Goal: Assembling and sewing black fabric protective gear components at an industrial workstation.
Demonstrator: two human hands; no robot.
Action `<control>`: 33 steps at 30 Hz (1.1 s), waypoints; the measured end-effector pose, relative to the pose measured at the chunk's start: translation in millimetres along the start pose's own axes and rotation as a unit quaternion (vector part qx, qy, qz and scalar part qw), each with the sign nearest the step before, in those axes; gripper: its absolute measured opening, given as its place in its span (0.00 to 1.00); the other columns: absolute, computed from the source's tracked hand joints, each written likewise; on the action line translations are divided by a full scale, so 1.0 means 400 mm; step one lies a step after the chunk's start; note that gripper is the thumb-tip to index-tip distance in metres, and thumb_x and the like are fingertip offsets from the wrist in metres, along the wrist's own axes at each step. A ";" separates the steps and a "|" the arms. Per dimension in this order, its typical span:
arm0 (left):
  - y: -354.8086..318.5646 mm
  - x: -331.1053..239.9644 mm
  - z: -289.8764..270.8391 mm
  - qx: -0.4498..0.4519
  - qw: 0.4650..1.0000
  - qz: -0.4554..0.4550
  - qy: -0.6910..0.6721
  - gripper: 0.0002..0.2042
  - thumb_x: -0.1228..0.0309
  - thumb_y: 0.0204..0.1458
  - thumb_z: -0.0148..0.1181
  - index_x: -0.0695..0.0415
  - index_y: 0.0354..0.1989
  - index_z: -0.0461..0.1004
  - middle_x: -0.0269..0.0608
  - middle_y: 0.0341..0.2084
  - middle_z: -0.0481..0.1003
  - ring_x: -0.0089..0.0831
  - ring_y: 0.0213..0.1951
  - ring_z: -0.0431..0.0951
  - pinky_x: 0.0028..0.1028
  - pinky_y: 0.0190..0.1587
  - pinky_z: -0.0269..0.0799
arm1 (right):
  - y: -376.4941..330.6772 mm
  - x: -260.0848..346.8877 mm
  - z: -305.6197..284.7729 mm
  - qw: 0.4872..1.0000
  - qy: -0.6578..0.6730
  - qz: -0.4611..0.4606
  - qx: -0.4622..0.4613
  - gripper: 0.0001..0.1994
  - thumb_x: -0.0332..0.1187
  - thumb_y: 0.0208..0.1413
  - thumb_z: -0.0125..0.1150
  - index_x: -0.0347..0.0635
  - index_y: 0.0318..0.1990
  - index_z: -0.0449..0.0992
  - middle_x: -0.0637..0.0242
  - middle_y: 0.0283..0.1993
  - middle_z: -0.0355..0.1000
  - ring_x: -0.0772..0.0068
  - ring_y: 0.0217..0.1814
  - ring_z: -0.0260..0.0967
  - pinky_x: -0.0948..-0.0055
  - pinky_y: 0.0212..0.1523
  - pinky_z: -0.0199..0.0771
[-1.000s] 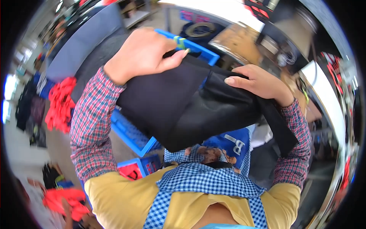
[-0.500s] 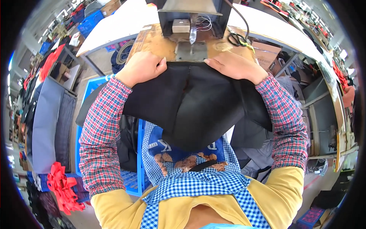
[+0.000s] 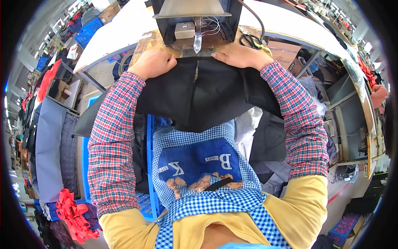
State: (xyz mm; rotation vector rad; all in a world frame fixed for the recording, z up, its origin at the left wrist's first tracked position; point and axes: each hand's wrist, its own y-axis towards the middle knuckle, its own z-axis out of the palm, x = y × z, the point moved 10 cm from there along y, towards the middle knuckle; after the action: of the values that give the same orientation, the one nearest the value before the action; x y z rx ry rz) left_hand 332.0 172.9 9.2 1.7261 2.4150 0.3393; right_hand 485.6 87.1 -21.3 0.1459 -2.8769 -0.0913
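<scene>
The left hand [image 3: 153, 63] was curled into a loose fist and pressed down on the top left edge of a black cloth [image 3: 199, 93], with its fingers tucked under so I could not tell how much cloth it pinched. The right hand [image 3: 238, 55] lay flatter on the top right edge of the same cloth, fingers stretched toward the middle and touching it. The cloth was spread on a worn wooden table [image 3: 149, 40] right in front of the person, and its lower part hung down off the table edge over the person's lap. A thin slit ran down the middle of the cloth, just under a small metal tip on the dark machine [image 3: 195, 16] that stood at the back of the table between the two hands. A little pale box [image 3: 184, 30] with wires sat on the machine. Black scissors [image 3: 250, 40] lay near the right hand, and a brown cardboard box [image 3: 284, 50] stood just past them. The person wore red checked sleeves and a blue and white checked apron [image 3: 199, 166]. A blue plastic crate [image 3: 151, 174] stood below the table by the left arm. Far off on the left, red cloth pieces [image 3: 72, 213] lay on the floor, and grey cloth [image 3: 49, 145] was piled beside them.
</scene>
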 end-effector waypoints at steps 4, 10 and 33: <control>0.012 0.020 0.014 0.025 1.000 -0.015 0.007 0.18 0.59 0.54 0.48 0.60 0.25 0.79 0.54 0.25 0.77 0.54 0.30 0.78 0.45 0.38 0.75 | 0.012 -0.012 0.002 0.998 0.015 0.040 0.037 0.27 0.50 0.66 0.40 0.32 0.42 0.77 0.45 0.45 0.75 0.40 0.49 0.71 0.54 0.53 0.69; 0.021 0.038 0.016 0.029 0.999 -0.024 0.008 0.18 0.59 0.54 0.48 0.60 0.28 0.79 0.55 0.26 0.78 0.55 0.31 0.78 0.45 0.40 0.74 | 0.010 0.003 -0.022 0.997 0.028 0.057 0.050 0.27 0.51 0.66 0.40 0.33 0.44 0.77 0.45 0.46 0.75 0.41 0.51 0.70 0.56 0.54 0.68; 0.066 0.078 0.016 -0.001 0.999 -0.020 0.036 0.21 0.57 0.56 0.46 0.59 0.27 0.80 0.55 0.24 0.78 0.54 0.30 0.79 0.45 0.41 0.75 | 0.037 -0.017 -0.040 0.999 0.028 -0.021 -0.017 0.25 0.47 0.68 0.42 0.30 0.45 0.76 0.46 0.45 0.74 0.44 0.49 0.69 0.60 0.54 0.67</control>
State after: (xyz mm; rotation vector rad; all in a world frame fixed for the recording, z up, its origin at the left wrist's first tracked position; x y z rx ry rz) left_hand 347.4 211.0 10.5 1.6893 2.4941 0.4047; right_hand 494.9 101.8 -6.2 0.2006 -2.8157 -0.1412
